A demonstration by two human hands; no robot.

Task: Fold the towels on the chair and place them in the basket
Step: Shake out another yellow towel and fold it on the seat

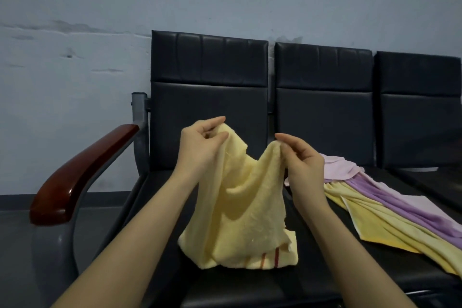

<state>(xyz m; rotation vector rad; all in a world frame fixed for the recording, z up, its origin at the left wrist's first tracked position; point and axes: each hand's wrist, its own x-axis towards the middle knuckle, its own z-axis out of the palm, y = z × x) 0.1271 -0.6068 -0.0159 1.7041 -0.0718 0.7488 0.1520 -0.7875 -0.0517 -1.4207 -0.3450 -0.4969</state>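
A pale yellow towel with red and orange stripes near its lower hem hangs between my hands over the left seat of the black chair row. My left hand pinches one upper corner. My right hand pinches the other upper edge, a short way to the right. The towel sags in the middle and its bottom rests bunched on the seat. On the middle seat lies a heap of other towels: a pink one, a purple one and a yellow one. No basket is in view.
A red-brown wooden armrest on a grey metal frame stands at the left end of the row. A pale wall rises behind the chairs. Dark floor lies to the left below the armrest. A third seat sits at the far right.
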